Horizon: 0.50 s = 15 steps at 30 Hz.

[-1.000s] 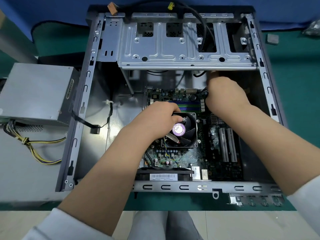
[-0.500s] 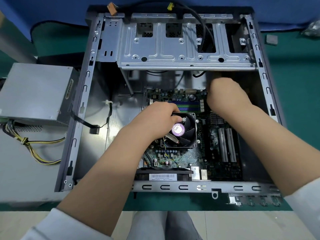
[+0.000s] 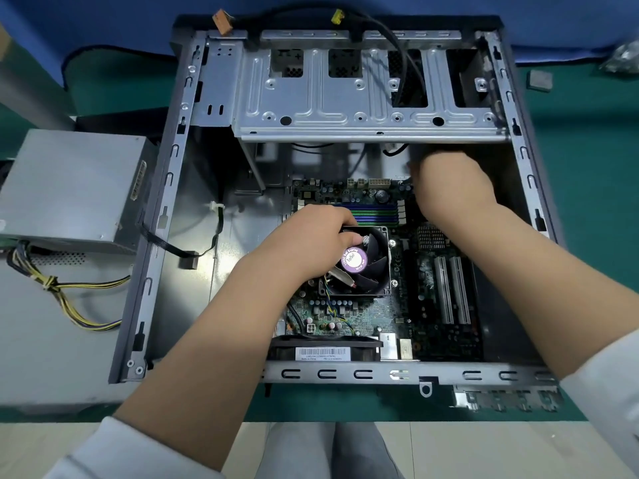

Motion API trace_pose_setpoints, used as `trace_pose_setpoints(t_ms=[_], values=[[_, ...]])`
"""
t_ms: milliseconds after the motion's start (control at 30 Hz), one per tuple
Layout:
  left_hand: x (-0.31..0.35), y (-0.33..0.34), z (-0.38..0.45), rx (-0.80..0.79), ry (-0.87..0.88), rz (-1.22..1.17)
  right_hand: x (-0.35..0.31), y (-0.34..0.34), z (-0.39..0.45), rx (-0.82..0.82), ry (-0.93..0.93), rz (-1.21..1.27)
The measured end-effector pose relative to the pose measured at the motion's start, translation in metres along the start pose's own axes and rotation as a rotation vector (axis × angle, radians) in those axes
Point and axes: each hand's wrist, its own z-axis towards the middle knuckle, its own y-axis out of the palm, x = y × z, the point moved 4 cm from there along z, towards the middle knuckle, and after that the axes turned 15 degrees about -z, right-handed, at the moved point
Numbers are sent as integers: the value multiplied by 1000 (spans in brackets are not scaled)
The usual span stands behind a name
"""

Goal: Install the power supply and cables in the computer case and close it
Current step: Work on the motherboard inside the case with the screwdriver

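While the computer case [image 3: 179, 188] lies open on its side on the green surface [image 3: 587, 167], both hands are inside it over the motherboard [image 3: 366, 316]. The left hand [image 3: 304, 247] rests on the near-left edge of the CPU cooler fan [image 3: 366, 267], its fingers [image 3: 349, 236] curled over the fan frame; whether that grip is pinching anything cannot be told. The right hand [image 3: 453, 188] is at the far right corner of the board, just below the drive cage [image 3: 363, 98], with fingers bent downward and hidden, so its grip cannot be told either. The power supply [image 3: 69, 188] sits outside the case, just beside its left wall, resting on a grey panel [image 3: 41, 357], and its yellow-and-black cables [image 3: 69, 299] trail on the panel toward the case frame. A flat black cable [image 3: 166, 243] with a connector runs over the left wall onto the bare case floor. Two black cables [image 3: 397, 46] drape over the far edge of the case, with an orange connector [image 3: 221, 24] and a yellow connector [image 3: 337, 17] lying there. A small grey square [image 3: 539, 79] lies on the surface to the far right.
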Motion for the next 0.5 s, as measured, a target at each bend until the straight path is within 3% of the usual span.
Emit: trace_pose_setpoints(t_ms=[500], values=[[3,2,-1,-4,1,34,2,-5,4,14,54,156]])
